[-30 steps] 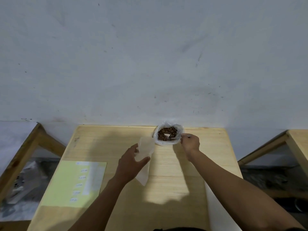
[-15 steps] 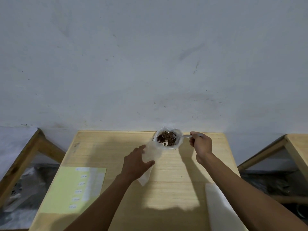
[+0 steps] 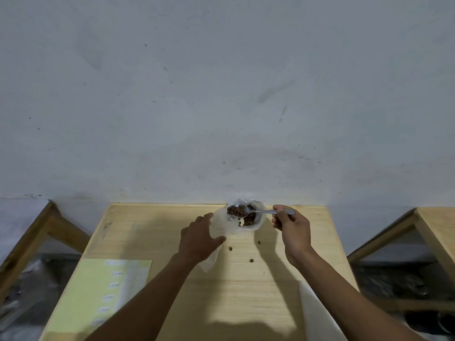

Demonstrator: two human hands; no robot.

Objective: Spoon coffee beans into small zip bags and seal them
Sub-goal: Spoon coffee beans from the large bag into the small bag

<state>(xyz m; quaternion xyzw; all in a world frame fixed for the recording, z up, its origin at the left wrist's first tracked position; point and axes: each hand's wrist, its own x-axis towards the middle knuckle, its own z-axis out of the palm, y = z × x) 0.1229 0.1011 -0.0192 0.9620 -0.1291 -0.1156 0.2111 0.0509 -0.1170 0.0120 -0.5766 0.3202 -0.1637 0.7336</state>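
The right hand (image 3: 290, 225) grips the full spoon (image 3: 248, 210), pointing left toward the small zip bag (image 3: 218, 226) that the left hand (image 3: 199, 238) seems to hold just beside it.

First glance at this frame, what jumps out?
A spoon heaped with coffee beans, held by the right hand over the open bean bag at the table's far edge. The left hand holds a small zip bag beside it. Three loose beans lie on the table.
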